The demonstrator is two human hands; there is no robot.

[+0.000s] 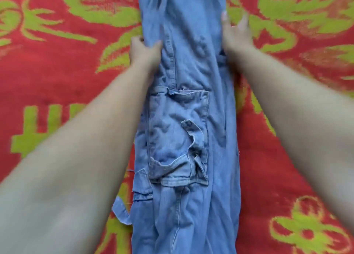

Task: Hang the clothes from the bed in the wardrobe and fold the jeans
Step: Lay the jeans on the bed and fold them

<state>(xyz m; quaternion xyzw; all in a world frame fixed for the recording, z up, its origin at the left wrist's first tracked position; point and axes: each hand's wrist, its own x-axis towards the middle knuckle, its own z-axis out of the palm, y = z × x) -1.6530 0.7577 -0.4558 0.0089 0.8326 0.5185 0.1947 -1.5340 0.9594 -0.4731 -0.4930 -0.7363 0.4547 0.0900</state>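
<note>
A pair of light blue jeans (191,66) lies lengthwise down the middle of the view, folded leg on leg, with a cargo pocket and loose straps facing up. My left hand (143,51) grips the left edge of the denim, thumb on top of the fabric. On the opposite side my right hand (235,33) rests against the right edge, with its fingers spread and lying partly on the blanket. Both bare forearms reach in from the lower corners. The top and bottom ends of the jeans run out of view.
The jeans lie on a red blanket (67,81) with a green pattern that fills the whole view on both sides. A loose denim strap (120,211) sticks out at the lower left of the jeans.
</note>
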